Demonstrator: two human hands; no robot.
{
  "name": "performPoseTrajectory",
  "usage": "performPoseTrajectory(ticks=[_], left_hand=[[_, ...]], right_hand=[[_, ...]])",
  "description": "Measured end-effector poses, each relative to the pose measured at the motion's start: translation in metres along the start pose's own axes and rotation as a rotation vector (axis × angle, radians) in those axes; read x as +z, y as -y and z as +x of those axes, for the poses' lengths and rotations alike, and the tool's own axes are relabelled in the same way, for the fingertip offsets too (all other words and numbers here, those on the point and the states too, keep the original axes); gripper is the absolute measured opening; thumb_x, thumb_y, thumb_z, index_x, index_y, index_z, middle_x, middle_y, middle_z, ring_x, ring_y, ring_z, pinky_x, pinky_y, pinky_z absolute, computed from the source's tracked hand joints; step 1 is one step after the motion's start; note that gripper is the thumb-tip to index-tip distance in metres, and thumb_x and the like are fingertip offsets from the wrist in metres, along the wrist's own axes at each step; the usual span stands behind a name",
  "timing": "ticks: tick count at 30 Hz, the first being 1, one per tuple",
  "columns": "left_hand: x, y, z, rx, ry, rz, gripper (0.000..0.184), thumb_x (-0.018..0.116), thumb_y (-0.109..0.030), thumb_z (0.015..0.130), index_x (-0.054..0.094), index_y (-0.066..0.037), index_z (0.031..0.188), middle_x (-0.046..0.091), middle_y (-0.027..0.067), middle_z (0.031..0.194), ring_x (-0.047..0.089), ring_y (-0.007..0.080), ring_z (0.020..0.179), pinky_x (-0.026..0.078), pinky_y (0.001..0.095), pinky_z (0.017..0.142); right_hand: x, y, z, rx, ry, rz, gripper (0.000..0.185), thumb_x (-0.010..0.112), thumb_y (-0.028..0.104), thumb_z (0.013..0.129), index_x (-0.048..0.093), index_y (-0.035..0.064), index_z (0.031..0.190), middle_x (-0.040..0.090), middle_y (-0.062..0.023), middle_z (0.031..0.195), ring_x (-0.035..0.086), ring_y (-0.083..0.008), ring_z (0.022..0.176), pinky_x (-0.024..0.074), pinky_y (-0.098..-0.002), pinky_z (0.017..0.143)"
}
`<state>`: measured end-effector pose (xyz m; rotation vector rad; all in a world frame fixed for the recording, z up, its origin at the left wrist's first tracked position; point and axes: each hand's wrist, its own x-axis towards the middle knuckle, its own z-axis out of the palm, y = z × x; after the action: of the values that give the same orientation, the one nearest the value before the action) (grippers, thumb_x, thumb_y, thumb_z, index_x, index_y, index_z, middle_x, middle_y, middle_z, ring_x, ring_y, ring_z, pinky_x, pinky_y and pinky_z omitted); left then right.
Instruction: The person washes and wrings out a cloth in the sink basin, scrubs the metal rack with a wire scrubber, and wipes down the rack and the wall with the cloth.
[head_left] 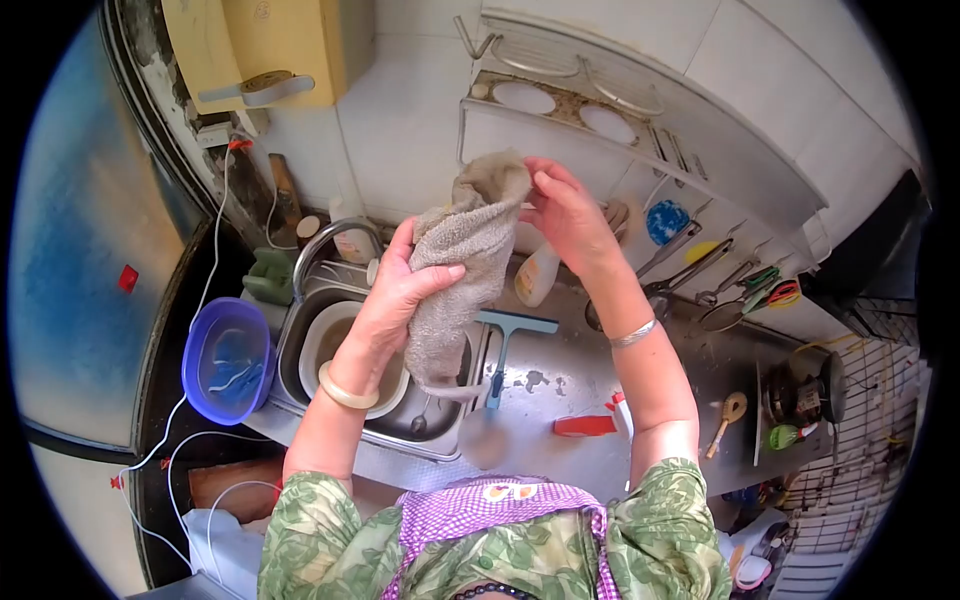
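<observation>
A grey terry cloth (468, 250) hangs bunched lengthwise above the sink, its upper end folded into an open loop. My left hand (412, 285) is closed around its middle, with the thumb across the front. At the top right, my right hand (568, 212) has its bent fingers at the cloth's edge and appears to pinch it; the fingertips are partly hidden. Below the cloth, a white basin (318, 345) sits in the steel sink (425, 437). A blue squeegee (517, 322) lies on the counter just right of the sink.
A purple-blue tub (193, 365) stands left of the sink, near the curved faucet (335, 232). Behind the squeegee is a spray bottle (537, 278). A red object (585, 426) lies on the steel counter (660, 400). Utensils hang along the wall below a metal rack (570, 105).
</observation>
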<state>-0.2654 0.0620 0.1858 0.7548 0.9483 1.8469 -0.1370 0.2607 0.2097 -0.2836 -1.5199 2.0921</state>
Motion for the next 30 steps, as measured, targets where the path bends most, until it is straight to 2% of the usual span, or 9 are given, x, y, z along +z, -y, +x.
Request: performPoseTrajectory(ticks=[4,9,12,15,18,21,22,25,30], left_hand=[[-0.010,0.006,-0.011,0.110,-0.024,0.037,0.056,0.070,0.000,0.082,0.046,-0.004,0.133,0.059,0.0087,0.126,0.058,0.0198,0.116,0.047,0.0350,0.101],[-0.056,0.013,-0.044,0.062,-0.186,-0.056,0.050,0.071,-0.004,0.086,0.048,-0.003,0.130,0.061,0.0106,0.123,0.060,0.0211,0.114,0.049,0.0346,0.098],[-0.101,0.038,-0.065,0.035,-0.339,0.116,0.051,0.074,-0.006,0.084,0.049,-0.003,0.128,0.062,0.0105,0.120,0.061,0.0203,0.110,0.049,0.0330,0.095],[-0.159,0.085,-0.081,-0.006,-0.364,0.468,0.056,0.079,-0.010,0.079,0.050,-0.002,0.127,0.062,0.0114,0.120,0.061,0.0207,0.107,0.048,0.0324,0.093],[-0.203,0.119,-0.094,-0.022,-0.532,0.831,0.059,0.081,-0.021,0.078,0.051,-0.001,0.124,0.063,0.0148,0.116,0.060,0.0233,0.104,0.047,0.0336,0.091],[-0.231,0.152,-0.097,-0.026,-0.737,1.131,0.058,0.079,-0.032,0.080,0.053,0.000,0.120,0.062,0.0195,0.115,0.062,0.0286,0.104,0.047,0.0358,0.090],[-0.243,0.161,-0.097,0.044,-0.676,1.217,0.051,0.074,-0.034,0.084,0.055,0.001,0.116,0.062,0.0212,0.110,0.062,0.0340,0.101,0.048,0.0396,0.087],[-0.259,0.182,-0.100,-0.142,-0.691,1.388,0.042,0.072,-0.025,0.083,0.056,0.001,0.112,0.060,0.0197,0.107,0.061,0.0374,0.097,0.047,0.0442,0.084],[-0.291,0.231,-0.095,-0.138,-0.591,1.735,0.029,0.063,-0.010,0.082,0.059,-0.002,0.110,0.059,0.0156,0.109,0.059,0.0362,0.100,0.048,0.0464,0.082]], right_hand=[[0.000,-0.028,-0.017,0.062,-0.043,-0.150,0.043,0.057,0.028,0.098,0.053,0.0061,0.134,0.062,-0.0057,0.124,0.059,-0.0178,0.110,0.0461,-0.0339,0.093],[0.014,-0.089,-0.053,0.368,0.070,-0.179,0.042,0.055,0.027,0.099,0.054,0.0032,0.133,0.062,-0.0105,0.125,0.062,-0.0169,0.102,0.0491,-0.0314,0.089],[0.007,-0.145,-0.073,0.455,0.056,-0.171,0.036,0.054,0.024,0.099,0.058,0.0016,0.127,0.066,-0.0106,0.117,0.064,-0.0161,0.095,0.0518,-0.0302,0.082],[-0.004,-0.197,-0.094,0.570,-0.016,-0.161,0.030,0.054,0.020,0.099,0.061,0.0017,0.122,0.068,-0.0092,0.110,0.065,-0.0150,0.091,0.0526,-0.0291,0.078],[0.004,-0.229,-0.112,0.718,-0.066,-0.206,0.025,0.053,0.019,0.100,0.063,0.0038,0.118,0.068,-0.0078,0.107,0.065,-0.0140,0.088,0.0527,-0.0282,0.076],[0.003,-0.256,-0.134,0.744,-0.056,-0.234,0.024,0.053,0.019,0.100,0.064,0.0048,0.116,0.068,-0.0069,0.107,0.065,-0.0132,0.088,0.0527,-0.0280,0.075],[-0.001,-0.265,-0.140,0.751,-0.029,-0.267,0.024,0.052,0.019,0.100,0.064,0.0055,0.115,0.068,-0.0057,0.106,0.064,-0.0125,0.088,0.0522,-0.0272,0.075],[-0.007,-0.279,-0.159,0.798,-0.058,-0.279,0.024,0.052,0.020,0.100,0.064,0.0059,0.115,0.068,-0.0049,0.106,0.064,-0.0121,0.089,0.0515,-0.0259,0.075],[-0.057,-0.339,-0.224,0.651,-0.057,-0.644,0.024,0.054,0.023,0.100,0.065,0.0056,0.113,0.068,-0.0027,0.098,0.063,-0.0106,0.081,0.0511,-0.0254,0.071]])
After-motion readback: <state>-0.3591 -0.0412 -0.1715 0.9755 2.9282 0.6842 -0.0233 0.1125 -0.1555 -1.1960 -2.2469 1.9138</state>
